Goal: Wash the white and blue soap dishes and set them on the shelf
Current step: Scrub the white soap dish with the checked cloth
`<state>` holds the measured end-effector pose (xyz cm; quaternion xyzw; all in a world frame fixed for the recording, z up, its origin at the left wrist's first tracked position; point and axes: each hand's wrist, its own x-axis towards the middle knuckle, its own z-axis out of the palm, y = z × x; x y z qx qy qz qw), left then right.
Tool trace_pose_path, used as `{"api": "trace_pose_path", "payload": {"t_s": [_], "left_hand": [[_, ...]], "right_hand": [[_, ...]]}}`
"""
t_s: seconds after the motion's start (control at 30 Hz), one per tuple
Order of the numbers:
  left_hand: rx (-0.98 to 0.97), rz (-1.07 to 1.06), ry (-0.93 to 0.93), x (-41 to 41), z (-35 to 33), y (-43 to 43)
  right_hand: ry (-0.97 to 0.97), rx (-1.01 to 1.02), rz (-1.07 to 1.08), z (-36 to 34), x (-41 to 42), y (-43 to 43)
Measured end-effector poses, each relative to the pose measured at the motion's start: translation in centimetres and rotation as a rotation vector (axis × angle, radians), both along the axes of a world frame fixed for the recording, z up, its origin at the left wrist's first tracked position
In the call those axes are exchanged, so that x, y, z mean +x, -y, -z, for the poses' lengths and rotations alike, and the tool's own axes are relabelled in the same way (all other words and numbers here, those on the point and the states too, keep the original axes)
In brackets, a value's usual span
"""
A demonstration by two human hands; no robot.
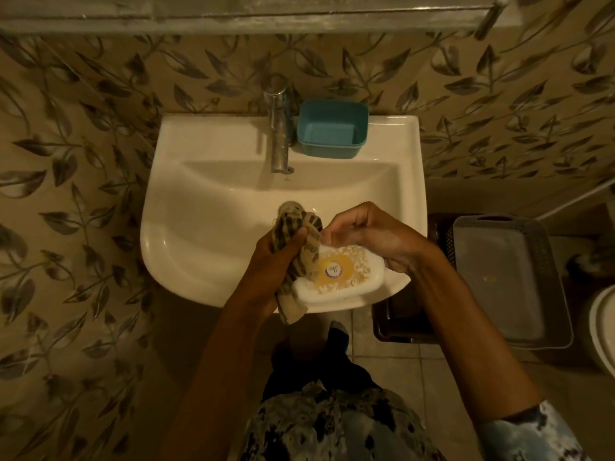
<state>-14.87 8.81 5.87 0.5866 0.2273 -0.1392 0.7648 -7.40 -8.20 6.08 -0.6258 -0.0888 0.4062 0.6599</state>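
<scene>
the left hand [276,261] grips a checked cloth [298,232] in closed fingers, against the white soap dish [339,277] on the sink [186,247] front rim. the right hand [369,237] curls round the dish's right end. light, stiff plastic, probably slippery; best held by its rim. the blue soap dish [332,131] sits on the back ledge, basin open between.

Home bathroom: white washbasin [186,234] with tap [279,128], leaf-patterned wall tiles [66,134], toilet [604,331] at right.
</scene>
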Motion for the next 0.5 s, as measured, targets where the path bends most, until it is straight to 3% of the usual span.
{"api": "trace_pose_path", "payload": {"t_s": [0.1,0.3,0.5], "left_hand": [[-0.005,0.068,-0.006,0.1,-0.5,0.4],[-0.011,0.033,0.048,-1.0,-0.5,1.0],[-0.064,-0.143,0.003,-1.8,-0.5,1.5]], "right_hand": [[0.05,0.006,-0.039,-0.2,0.0,-0.1],[-0.045,0.08,0.291,0.0,1.6,1.3],[-0.078,0.019,0.056,-0.2,0.9,0.9]]}}
